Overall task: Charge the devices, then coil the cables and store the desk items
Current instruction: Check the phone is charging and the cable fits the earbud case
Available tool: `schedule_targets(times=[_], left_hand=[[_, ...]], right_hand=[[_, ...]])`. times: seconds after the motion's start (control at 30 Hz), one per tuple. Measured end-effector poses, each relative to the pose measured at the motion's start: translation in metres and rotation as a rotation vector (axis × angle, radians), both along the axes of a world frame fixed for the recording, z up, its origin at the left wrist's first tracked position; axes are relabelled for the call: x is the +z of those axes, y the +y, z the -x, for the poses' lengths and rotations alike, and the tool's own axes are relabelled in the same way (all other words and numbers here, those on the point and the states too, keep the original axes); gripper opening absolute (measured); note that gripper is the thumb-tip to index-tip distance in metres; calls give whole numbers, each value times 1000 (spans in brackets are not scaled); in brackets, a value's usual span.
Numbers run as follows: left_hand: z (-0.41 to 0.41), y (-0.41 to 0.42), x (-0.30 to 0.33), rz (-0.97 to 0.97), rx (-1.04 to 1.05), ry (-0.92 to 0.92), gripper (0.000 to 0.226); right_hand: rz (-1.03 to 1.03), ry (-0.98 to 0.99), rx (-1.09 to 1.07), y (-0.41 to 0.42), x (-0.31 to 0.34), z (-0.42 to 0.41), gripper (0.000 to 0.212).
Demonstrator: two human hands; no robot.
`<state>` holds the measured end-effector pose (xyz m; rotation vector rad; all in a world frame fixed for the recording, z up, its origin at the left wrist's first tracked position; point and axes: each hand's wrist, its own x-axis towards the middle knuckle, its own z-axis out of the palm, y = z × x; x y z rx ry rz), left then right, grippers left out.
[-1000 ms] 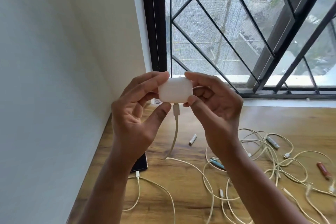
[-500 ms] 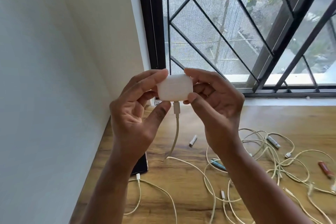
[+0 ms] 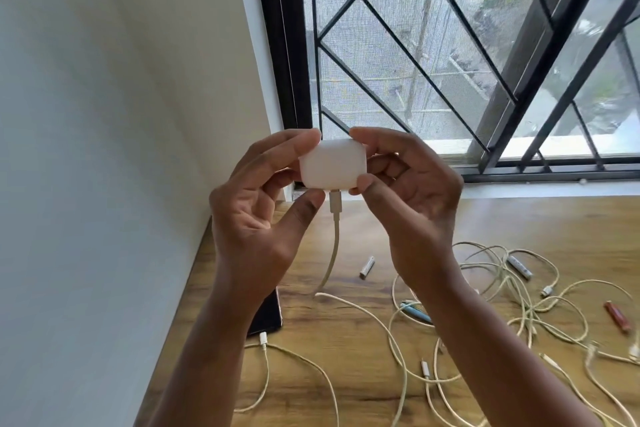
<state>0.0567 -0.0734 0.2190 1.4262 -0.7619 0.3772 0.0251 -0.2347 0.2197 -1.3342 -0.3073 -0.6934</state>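
Wooden counter [image 3: 346,374] under barred window [image 3: 450,62]. Phone [image 3: 266,317] far left, mostly hidden by left forearm, cable plugged in. Left hand [image 3: 256,218] and right hand [image 3: 412,204] pinch white earbud case [image 3: 332,166] mid-air, charging cable [image 3: 332,246] hanging from its base. Battery [image 3: 367,267] lies mid-counter. Cable tangle [image 3: 512,305] right, partly blurred, cut off at edge.

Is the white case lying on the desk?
No, both the left hand and right hand hold the white case above the desk.
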Motion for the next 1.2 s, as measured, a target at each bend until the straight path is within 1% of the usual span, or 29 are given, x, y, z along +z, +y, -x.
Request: schedule_targets(times=[0.57,0.9,1.2], left_hand=[[0,-1,0,22,-17,12,59],[2,2,0,-43,46,5,55],[2,3,-3,-47,57,25,56]], right_hand=[[-2,-4,5,0,0,0,39],[-15,-2,12,1,-1,-2,39],[26,15,44,-1,-5,-3,39]])
